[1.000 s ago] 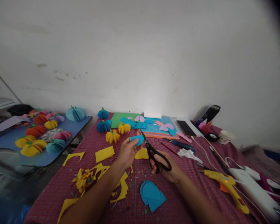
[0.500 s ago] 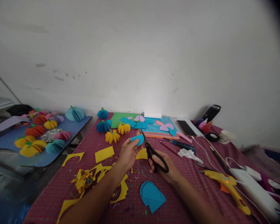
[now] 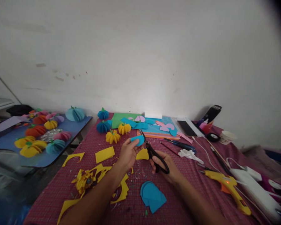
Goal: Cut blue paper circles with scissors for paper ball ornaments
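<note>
left hand [image 3: 128, 153] pinching blue paper piece [image 3: 137, 140], right hand [image 3: 165, 167] gripping black scissors [image 3: 154, 153], blades at piece's right edge

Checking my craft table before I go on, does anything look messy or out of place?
Yellow paper offcuts lie strewn over the tablecloth by the left forearm, and the glue gun lies with its light glowing.
</note>
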`<state>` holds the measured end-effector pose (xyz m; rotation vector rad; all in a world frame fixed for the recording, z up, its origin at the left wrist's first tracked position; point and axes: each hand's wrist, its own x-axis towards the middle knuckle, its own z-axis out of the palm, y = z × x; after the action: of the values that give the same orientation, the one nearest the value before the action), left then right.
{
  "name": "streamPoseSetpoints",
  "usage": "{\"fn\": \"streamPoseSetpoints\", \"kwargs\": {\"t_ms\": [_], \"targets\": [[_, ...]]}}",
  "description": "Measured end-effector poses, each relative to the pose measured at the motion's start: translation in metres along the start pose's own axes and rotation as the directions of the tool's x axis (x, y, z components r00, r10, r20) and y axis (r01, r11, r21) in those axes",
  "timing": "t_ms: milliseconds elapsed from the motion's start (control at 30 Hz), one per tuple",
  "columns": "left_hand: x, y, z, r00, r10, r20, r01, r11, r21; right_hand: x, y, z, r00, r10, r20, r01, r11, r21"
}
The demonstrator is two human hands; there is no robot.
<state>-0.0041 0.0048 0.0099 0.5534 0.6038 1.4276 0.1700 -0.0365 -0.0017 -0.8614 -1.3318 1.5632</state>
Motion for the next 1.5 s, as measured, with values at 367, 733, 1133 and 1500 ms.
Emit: {"fn": "streamPoseSetpoints", "kwargs": {"t_ms": [367,733,1133,1500], "targets": [[0.001,0.005,-0.003,0.999,-0.03,0.046,0.028,0.999,0.041,-0.003,-0.003,-0.009,0.996,0.069,0.058,-0.073,0.995,0.063],[0.0,0.0,-0.002,0.999,-0.037,0.019,0.036,0.998,0.054,-0.002,-0.004,-0.005,0.996,0.069,0.063,-0.077,0.989,0.13],[-0.003,-0.008,0.002,0.999,-0.027,-0.046,0.027,1.0,-0.004,0.001,0.004,0.003,0.999,0.047,-0.013,-0.045,0.991,0.128],[-0.003,-0.006,-0.001,1.0,-0.011,-0.009,0.011,1.0,0.001,0.001,0.001,-0.004,1.0,0.012,-0.005,-0.012,0.999,0.048]]}}
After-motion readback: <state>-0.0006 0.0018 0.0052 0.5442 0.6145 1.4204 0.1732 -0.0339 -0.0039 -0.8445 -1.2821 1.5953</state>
